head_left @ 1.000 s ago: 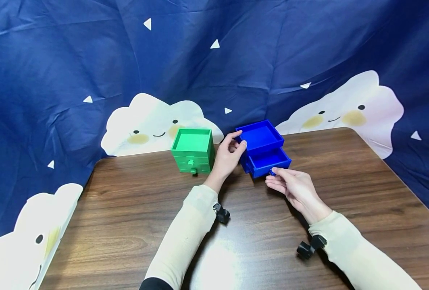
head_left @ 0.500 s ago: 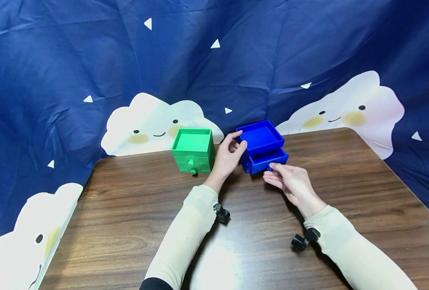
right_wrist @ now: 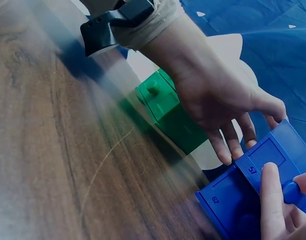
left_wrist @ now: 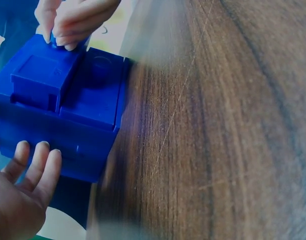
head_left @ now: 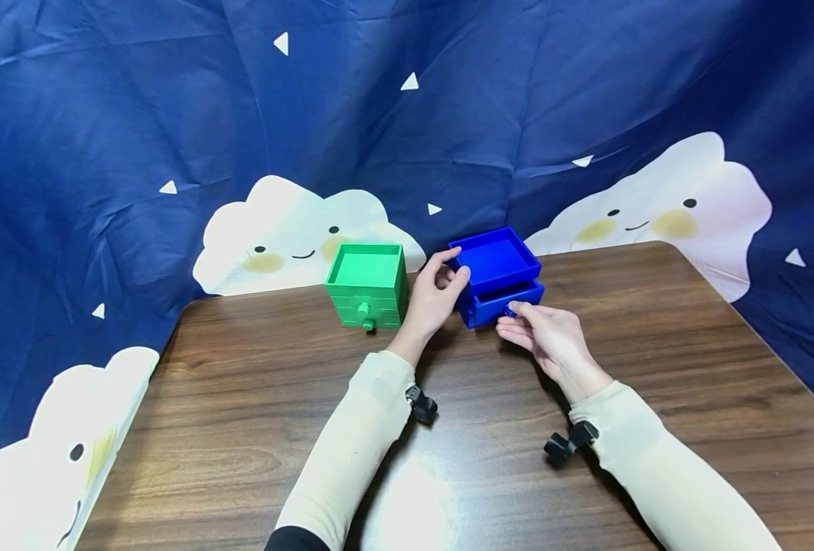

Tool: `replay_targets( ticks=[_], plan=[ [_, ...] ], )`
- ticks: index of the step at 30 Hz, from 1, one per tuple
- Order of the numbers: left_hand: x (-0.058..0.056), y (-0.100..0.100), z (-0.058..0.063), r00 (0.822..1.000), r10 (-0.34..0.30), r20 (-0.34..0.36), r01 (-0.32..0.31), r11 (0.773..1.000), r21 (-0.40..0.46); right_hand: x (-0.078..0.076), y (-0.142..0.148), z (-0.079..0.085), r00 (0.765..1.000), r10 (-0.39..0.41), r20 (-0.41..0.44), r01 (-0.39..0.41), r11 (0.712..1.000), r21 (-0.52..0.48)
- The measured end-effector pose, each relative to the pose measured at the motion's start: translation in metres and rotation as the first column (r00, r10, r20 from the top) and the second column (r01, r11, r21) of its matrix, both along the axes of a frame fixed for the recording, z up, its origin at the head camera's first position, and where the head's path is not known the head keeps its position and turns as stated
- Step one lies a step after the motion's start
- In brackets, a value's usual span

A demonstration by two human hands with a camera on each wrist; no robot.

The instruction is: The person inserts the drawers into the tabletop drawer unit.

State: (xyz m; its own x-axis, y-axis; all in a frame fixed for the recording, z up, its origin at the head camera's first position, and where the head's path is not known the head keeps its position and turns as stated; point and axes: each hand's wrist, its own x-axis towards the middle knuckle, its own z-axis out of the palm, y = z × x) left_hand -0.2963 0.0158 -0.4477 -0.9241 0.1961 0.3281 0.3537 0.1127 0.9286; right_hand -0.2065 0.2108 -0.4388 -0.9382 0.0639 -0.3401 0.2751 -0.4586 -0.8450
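Observation:
A small blue box of drawers [head_left: 499,259] stands at the back of the table, with a shallow tray on top. Its upper drawer [head_left: 487,309] juts partway out, and the lower drawer [left_wrist: 95,82] sits flush beneath. My right hand [head_left: 555,337] pinches the round knob [right_wrist: 291,192] of the upper drawer between thumb and fingers. On the box's left side rests my left hand [head_left: 434,295]. Several of its fingers lie fairly straight against the side wall in the left wrist view, with the index fingertip at the top tray's rim.
A green box of drawers [head_left: 366,292] with two knobs stands left of the blue one, close to my left hand. Behind the wooden table [head_left: 255,428] hangs a dark blue cloth [head_left: 352,99] with white clouds. A small black camera is strapped to each wrist.
My right hand has moved away from me and slightly left, sliding the upper blue drawer further into the box. My left hand has stayed in place against the side.

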Motion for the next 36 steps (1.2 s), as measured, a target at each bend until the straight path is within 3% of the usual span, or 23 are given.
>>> replay_targets(
  ticks=[19, 26, 33, 36],
  plan=[
    [-0.002, -0.002, 0.004, 1.000, -0.015, -0.013, 0.015, 1.000, -0.007, -0.018, -0.002, 0.002, 0.999, 0.035, 0.018, -0.034, 0.999, -0.019],
    [-0.001, -0.002, 0.004, 1.000, -0.003, -0.012, 0.003, 1.000, 0.000, -0.024, -0.001, 0.003, 0.995, 0.091, 0.034, -0.090, 0.995, -0.038],
    [0.002, -0.002, 0.005, 1.000, 0.013, 0.028, -0.011, 0.998, -0.069, -0.016, 0.006, -0.003, 0.986, 0.166, 0.027, -0.163, 0.984, -0.076],
    [0.005, -0.004, 0.007, 0.998, 0.015, 0.063, -0.012, 0.999, -0.053, -0.007, 0.011, -0.006, 0.982, 0.186, 0.016, -0.184, 0.978, -0.099]
  ],
)
